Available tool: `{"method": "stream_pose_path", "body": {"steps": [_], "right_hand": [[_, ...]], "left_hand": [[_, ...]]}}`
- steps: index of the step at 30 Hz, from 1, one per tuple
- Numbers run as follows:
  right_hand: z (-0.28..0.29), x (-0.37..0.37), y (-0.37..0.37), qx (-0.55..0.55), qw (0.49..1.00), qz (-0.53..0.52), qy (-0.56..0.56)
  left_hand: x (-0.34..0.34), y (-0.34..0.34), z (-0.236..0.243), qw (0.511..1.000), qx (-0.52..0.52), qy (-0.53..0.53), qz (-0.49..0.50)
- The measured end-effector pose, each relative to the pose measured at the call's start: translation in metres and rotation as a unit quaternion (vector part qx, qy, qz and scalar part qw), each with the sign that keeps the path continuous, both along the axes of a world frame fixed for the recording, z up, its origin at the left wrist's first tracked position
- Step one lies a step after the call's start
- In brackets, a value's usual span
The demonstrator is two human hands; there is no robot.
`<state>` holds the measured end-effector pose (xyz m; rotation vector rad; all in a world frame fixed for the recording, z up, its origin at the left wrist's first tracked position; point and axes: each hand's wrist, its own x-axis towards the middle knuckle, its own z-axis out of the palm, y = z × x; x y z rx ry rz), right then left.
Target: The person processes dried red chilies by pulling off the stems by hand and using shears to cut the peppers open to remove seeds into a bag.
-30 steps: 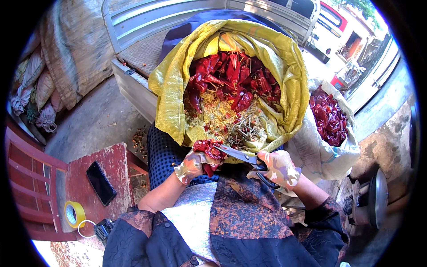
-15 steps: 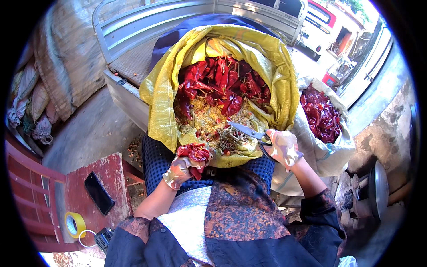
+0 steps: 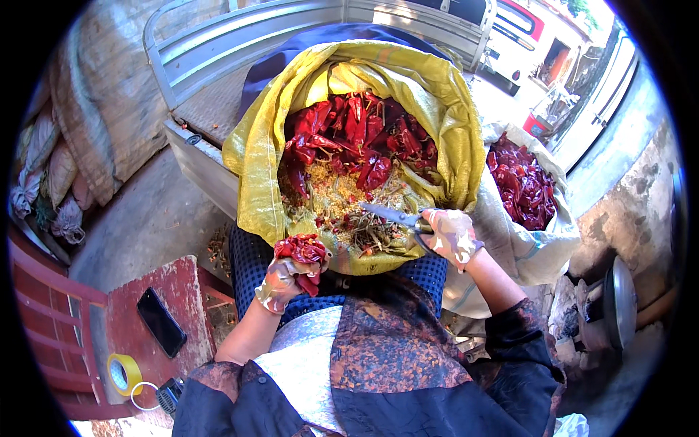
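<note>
- The yellow sack [image 3: 247, 164] stands wide open in front of the person, with its rim folded outward; other places are told from it.
- The left hand [image 3: 280, 282], in a patterned glove, is just outside the near left edge of the yellow sack. Its fingers are curled closed around a bunch of crumpled red peppers [image 3: 301, 250], which shows above and below the fist.
- The right hand [image 3: 453, 239], in a similar glove, is at the near right edge of the yellow sack. It is closed around the handles of the scissors [image 3: 393, 214]; how the fingers sit in the loops, I cannot tell.
- The scissors point to the left, with the blades over the opening of the yellow sack, apart from the left hand.
- Inside the yellow sack, glossy red pods [image 3: 355, 127] are heaped at the far side, pale yellow seeds [image 3: 328, 178] lie in the middle, and thin stems [image 3: 373, 231] are gathered at the near side.
- To the right of the yellow sack stands a white sack [image 3: 540, 256], open also, holding many dark red pods [image 3: 520, 186].
- To the left of the yellow sack and nearer to the person, a worn red seat [image 3: 191, 291] carries a black phone [image 3: 162, 321] and a roll of yellow tape [image 3: 133, 370].
</note>
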<state>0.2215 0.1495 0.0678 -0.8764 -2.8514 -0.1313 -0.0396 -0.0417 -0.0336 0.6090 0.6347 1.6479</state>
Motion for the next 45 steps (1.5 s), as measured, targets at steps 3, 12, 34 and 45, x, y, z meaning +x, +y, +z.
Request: {"method": "stream_pose_path", "body": {"steps": [3, 12, 34, 45], "right_hand": [[-0.008, 0.006, 0.011, -0.002, 0.999, -0.023, 0.022], [-0.012, -0.003, -0.049, -0.110, 0.992, 0.044, -0.041], [0.007, -0.038, -0.038, -0.043, 0.998, 0.053, -0.014], [0.022, -0.053, -0.041, -0.116, 0.983, 0.052, 0.133]], "left_hand": [[0.005, -0.001, 0.006, 0.999, -0.006, 0.003, 0.035], [-0.008, -0.007, -0.001, 0.996, 0.030, -0.088, 0.009], [-0.009, -0.011, 0.008, 0.995, 0.097, 0.016, 0.029], [0.027, 0.008, 0.027, 0.992, -0.059, -0.109, 0.021]]}}
